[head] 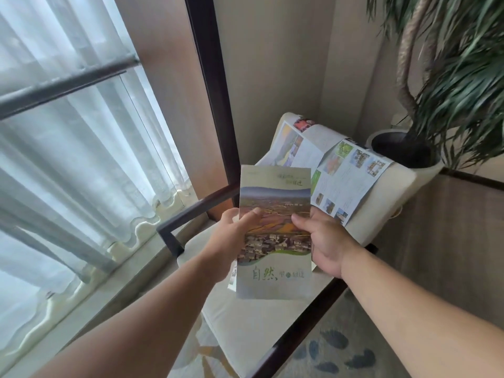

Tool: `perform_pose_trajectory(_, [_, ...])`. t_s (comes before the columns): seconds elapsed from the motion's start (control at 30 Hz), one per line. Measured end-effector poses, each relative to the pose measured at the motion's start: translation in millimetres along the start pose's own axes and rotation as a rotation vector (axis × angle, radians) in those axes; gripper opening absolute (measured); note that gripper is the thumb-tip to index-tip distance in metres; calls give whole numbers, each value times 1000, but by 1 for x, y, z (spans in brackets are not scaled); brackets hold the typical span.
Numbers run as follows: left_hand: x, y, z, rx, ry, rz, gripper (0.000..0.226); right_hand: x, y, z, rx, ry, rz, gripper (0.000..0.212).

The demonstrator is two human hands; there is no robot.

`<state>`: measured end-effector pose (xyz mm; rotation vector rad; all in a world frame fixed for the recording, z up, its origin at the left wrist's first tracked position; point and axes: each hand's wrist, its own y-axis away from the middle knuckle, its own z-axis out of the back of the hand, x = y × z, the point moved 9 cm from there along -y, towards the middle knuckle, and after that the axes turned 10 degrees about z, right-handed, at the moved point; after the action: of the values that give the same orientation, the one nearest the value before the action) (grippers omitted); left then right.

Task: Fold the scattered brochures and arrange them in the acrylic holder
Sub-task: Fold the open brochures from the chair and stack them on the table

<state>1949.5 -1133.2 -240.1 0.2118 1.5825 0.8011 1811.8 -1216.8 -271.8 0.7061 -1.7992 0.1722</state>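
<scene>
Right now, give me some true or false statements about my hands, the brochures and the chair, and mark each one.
1. The left hand and the right hand both hold the folded brochure. True.
2. The open brochure lies flat on the seat. False: it is draped over the back of the chair.
3. A potted plant stands beside the chair. True.
4. A clear holder stands on the seat. False: no holder is in view.
</scene>
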Motion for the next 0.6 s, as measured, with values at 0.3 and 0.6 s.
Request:
perform_pose_trajectory(0.3, [-9,5,-7,73,176,-51,19,5,5,7,-78,177,80,36])
perform_pose_trajectory(0.6, [-8,24,33,-289,-130,-197,50,2,2,-31,54,167,87,28])
